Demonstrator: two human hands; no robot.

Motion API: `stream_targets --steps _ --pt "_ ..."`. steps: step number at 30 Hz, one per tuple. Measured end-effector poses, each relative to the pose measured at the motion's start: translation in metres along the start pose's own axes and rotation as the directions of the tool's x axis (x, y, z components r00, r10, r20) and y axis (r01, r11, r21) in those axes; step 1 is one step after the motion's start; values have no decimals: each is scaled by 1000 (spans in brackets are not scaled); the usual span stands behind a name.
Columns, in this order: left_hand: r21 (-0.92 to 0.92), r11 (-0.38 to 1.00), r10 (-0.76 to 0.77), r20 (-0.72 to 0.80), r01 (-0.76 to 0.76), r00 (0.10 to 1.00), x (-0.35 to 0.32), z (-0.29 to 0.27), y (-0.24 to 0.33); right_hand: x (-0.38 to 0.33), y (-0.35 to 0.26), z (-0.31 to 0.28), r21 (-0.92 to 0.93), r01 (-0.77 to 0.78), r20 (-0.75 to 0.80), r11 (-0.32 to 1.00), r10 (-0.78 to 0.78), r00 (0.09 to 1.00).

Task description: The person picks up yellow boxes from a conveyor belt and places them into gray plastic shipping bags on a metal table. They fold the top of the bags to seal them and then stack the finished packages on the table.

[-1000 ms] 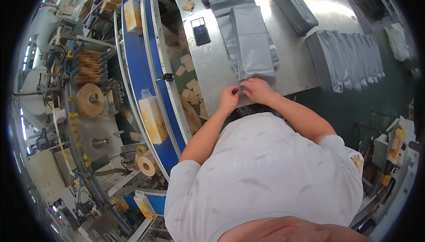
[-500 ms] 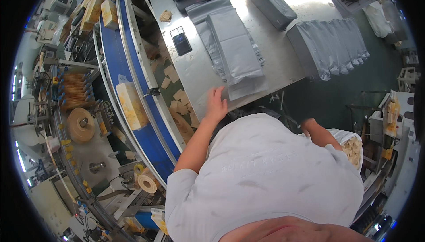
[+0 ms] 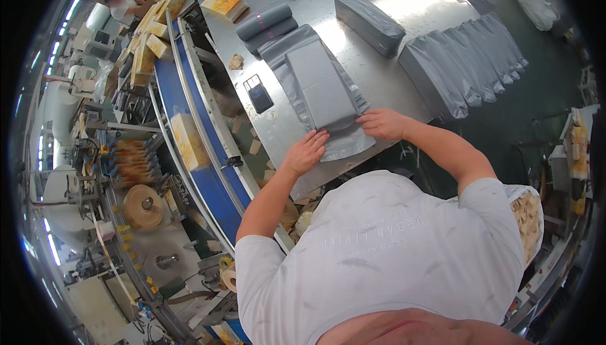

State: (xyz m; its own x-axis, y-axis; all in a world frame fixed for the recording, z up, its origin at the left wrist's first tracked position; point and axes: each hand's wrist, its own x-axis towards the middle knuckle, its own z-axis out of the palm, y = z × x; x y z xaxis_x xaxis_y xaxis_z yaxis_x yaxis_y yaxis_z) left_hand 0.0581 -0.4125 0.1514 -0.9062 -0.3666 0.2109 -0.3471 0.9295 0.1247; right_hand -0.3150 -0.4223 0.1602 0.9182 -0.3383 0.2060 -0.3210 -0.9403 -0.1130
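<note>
On the metal table [image 3: 252,131] lies a flat stack of folded grey plastic bags [image 3: 319,86] on top of a wider grey plastic bag [image 3: 346,147]. My left hand [image 3: 307,151] is at the near left corner of the stack, fingers closed on the wider bag's edge. At the near right corner my right hand [image 3: 383,124] pinches the other edge of that bag. Its loose near end spreads toward me between both hands. The fingertips are partly hidden against the plastic.
Left of the stack lie a phone [image 3: 258,94] and grey rolls [image 3: 265,24]. A long grey bundle [image 3: 369,22] and a row of grey bag packs [image 3: 464,64] are to the right. A blue conveyor [image 3: 218,193] runs along the left, carrying a yellow-white pack [image 3: 188,142]. Another person [image 3: 121,8] is far left.
My right hand has come up from my side onto the bag's near right edge. My left hand has moved onto the near left corner. The view has shifted, showing more of the table's far side.
</note>
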Motion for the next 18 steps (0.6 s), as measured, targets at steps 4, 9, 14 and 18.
stream_targets --steps 4,9,14,18 --pt "-452 794 -475 -44 406 879 15 5 2 -9 0 24 671 -439 -109 597 665 739" --pt "-844 -121 -968 216 522 125 38 66 -15 34 16 55 816 -572 196 -80 970 144" --pt "-850 46 -997 -70 525 -27 62 93 0 56 3 73 785 -614 -87 81 996 21" --pt "-921 -26 -976 107 390 190 87 98 17 52 7 105 592 -750 -297 296 945 139"
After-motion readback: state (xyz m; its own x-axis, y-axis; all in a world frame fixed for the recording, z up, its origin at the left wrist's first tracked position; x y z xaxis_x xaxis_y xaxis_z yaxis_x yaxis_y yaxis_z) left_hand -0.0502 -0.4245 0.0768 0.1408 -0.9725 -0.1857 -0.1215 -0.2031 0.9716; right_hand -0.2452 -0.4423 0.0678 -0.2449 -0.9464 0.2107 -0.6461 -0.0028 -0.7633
